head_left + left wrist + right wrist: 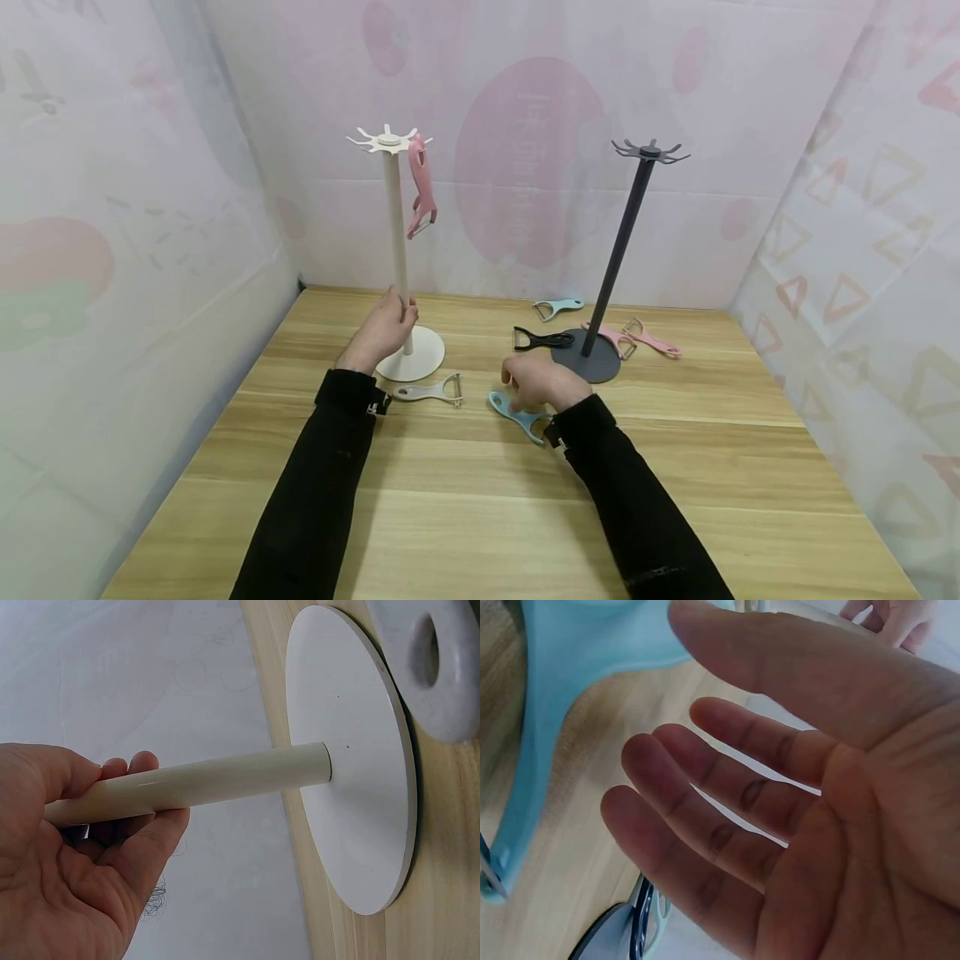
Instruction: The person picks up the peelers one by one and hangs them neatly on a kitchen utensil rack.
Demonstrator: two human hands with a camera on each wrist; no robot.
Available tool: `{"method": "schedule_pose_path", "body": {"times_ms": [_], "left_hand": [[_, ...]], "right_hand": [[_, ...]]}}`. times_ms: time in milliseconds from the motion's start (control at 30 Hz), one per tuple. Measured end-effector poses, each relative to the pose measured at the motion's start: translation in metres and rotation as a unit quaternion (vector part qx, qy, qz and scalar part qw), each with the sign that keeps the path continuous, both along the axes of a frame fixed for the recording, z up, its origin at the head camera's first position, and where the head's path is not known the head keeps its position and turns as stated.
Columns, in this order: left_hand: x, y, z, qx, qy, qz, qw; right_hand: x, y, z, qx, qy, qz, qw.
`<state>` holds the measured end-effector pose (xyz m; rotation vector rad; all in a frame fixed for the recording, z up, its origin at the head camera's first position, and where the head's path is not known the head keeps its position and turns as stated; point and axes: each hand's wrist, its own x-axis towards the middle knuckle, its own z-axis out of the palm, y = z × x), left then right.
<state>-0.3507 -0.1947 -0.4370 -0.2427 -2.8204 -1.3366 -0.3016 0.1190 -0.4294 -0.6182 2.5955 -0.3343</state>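
My left hand [378, 329] grips the lower pole of a white stand [396, 225]; in the left wrist view, thumb and fingers close around it above the round base [352, 825]. A pink peeler [422, 179] hangs from one of the stand's top hooks. Just over a light blue peeler [517, 417] on the table hovers my right hand [546, 381]. The right wrist view shows its fingers [697, 825] loosely bent and the palm bare, with the thumb by the blue peeler's handle; whether they touch cannot be told. A grey peeler [423, 392] lies in front of the white base.
A dark grey stand [621, 242] with bare hooks stands at the right. Around its base lie a black peeler [543, 340], another light blue peeler [558, 307] and two pink peelers [656, 342]. Printed cloth walls [540, 50] border the wooden table [465, 517] at back and sides.
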Motion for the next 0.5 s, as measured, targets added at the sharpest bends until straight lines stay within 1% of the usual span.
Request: {"method": "schedule_pose_path", "body": {"times_ms": [200, 500], "left_hand": [[0.0013, 0.0013, 0.0013, 0.0, -0.001, 0.001, 1.0], [0.0013, 0.0011, 0.0004, 0.004, -0.009, 0.002, 0.9999]], "right_hand": [[0.0024, -0.0016, -0.0036, 0.024, 0.005, 0.008, 0.9997], [0.0015, -0.0024, -0.006, 0.022, -0.002, 0.013, 0.9997]]}}
